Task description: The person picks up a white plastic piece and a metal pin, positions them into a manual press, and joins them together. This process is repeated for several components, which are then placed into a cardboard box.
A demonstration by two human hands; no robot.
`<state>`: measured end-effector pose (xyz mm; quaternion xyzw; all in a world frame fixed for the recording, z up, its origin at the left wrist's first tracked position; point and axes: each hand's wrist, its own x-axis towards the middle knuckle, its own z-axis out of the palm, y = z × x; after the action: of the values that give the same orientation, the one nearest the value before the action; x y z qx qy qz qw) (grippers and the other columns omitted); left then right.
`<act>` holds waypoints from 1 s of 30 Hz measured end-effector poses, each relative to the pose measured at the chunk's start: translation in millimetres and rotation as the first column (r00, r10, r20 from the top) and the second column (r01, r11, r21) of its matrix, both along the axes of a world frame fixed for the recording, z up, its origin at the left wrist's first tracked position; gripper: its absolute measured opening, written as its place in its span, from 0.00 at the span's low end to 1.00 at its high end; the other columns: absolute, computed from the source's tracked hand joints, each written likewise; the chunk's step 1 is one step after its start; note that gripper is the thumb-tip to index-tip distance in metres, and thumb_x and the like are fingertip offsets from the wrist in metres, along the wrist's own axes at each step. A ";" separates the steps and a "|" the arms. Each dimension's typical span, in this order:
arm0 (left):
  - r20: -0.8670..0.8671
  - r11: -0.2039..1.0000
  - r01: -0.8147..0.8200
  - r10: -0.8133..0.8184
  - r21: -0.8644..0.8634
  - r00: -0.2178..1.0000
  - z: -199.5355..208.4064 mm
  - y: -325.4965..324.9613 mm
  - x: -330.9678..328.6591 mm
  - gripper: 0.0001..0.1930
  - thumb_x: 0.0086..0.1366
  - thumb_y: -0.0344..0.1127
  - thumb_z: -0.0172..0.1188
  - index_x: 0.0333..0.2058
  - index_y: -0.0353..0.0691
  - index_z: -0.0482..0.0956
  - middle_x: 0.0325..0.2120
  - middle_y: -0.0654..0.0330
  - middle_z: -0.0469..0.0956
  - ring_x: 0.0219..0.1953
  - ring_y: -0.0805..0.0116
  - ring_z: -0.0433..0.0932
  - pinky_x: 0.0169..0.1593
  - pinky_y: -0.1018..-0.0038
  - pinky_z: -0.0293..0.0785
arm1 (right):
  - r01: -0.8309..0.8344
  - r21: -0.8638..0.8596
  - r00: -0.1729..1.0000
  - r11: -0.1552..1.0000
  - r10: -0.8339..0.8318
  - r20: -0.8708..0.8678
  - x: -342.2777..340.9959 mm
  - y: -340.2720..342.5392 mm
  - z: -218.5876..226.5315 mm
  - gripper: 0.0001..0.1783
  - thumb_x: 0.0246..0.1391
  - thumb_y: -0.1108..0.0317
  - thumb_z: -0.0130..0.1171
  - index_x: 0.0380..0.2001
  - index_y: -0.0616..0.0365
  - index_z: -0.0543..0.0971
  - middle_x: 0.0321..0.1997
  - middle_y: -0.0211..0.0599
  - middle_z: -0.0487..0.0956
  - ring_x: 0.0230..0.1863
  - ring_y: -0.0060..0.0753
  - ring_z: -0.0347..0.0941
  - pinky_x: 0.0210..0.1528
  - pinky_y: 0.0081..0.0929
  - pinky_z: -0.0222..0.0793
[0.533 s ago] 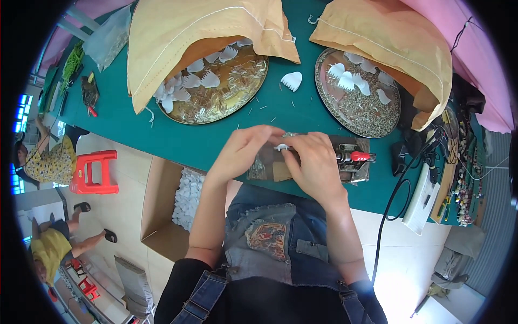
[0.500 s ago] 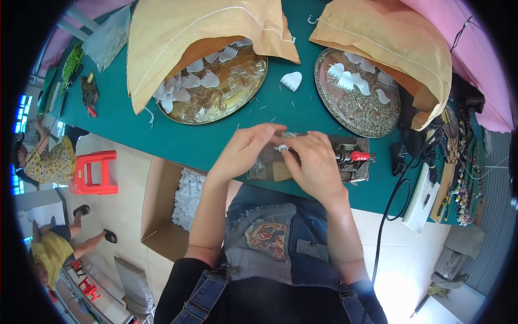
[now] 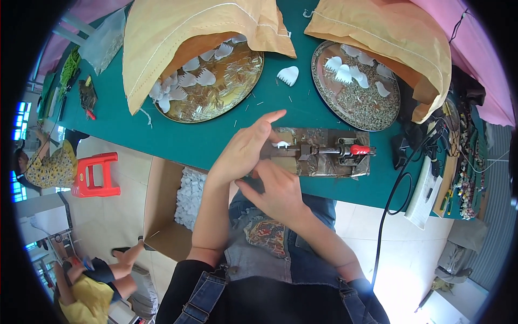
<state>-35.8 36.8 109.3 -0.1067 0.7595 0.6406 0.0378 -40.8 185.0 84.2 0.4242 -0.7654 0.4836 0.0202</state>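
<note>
A small white toothed clip piece (image 3: 281,144), like half of a hair claw, sits at the left end of a metal clamp jig (image 3: 329,153) with a red handle (image 3: 360,149). My left hand (image 3: 242,150) is beside that piece, fingertips against it; one finger stretches up and right, and the grip underneath is partly hidden. Below it, my right hand (image 3: 280,189) is left of the jig's front corner, with thumb and forefinger apart. Its other fingers are partly hidden, and I see nothing held in it. A loose white clip half (image 3: 288,76) lies beyond the jig.
Two round trays, a gold one (image 3: 232,89) and a silver one (image 3: 345,110), hold white clip halves and small metal parts, partly under paper sacks (image 3: 199,24). A cardboard box (image 3: 162,208) of white pieces stands below the table. A black cable (image 3: 382,232) hangs at right. Other people are at left.
My right hand has moved from over the jig down and left, uncovering the clamp. My left hand stays by the white piece, its wrist turned. A person at lower left has moved.
</note>
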 end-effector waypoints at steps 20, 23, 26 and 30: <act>-0.081 0.970 0.115 -0.135 -0.214 0.988 -7.9 -4.3 -1.0 0.22 0.71 0.40 0.59 0.61 0.43 0.79 0.44 0.58 0.83 0.50 0.64 0.74 0.59 0.66 0.69 | 0.177 -0.168 0.772 0.970 -0.031 0.635 -10.8 55.9 5.6 0.11 0.53 0.81 0.64 0.40 0.62 0.81 0.33 0.32 0.83 0.23 0.14 0.76 0.27 0.17 0.73; -0.257 0.967 0.058 -0.123 -0.250 0.959 -30.6 0.2 2.5 0.17 0.65 0.34 0.64 0.53 0.42 0.84 0.43 0.59 0.83 0.51 0.61 0.75 0.57 0.66 0.70 | 0.221 -0.169 0.715 0.961 -0.041 0.698 -11.9 67.2 -5.6 0.11 0.58 0.81 0.63 0.45 0.64 0.81 0.34 0.35 0.85 0.28 0.16 0.80 0.32 0.18 0.77; -0.296 0.986 0.019 -0.068 -0.167 0.953 -43.1 1.9 6.4 0.12 0.65 0.36 0.65 0.46 0.40 0.87 0.42 0.59 0.84 0.52 0.60 0.75 0.57 0.66 0.71 | 0.337 -0.257 0.678 0.906 -0.044 0.734 -2.1 58.0 -8.7 0.11 0.61 0.81 0.62 0.46 0.66 0.80 0.36 0.38 0.85 0.32 0.22 0.83 0.35 0.22 0.80; -0.337 0.991 0.052 -0.092 -0.126 0.937 -46.1 -0.5 3.7 0.11 0.66 0.35 0.63 0.45 0.40 0.87 0.46 0.60 0.85 0.53 0.61 0.75 0.58 0.65 0.70 | 0.315 -0.252 0.821 0.915 -0.130 0.555 -3.6 47.0 -21.2 0.12 0.59 0.81 0.65 0.46 0.65 0.81 0.39 0.41 0.87 0.34 0.24 0.85 0.37 0.24 0.81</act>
<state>-32.1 36.4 63.2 0.0322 0.7934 0.6029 -0.0774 -44.4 231.9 63.0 0.1717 -0.6931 0.6973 -0.0623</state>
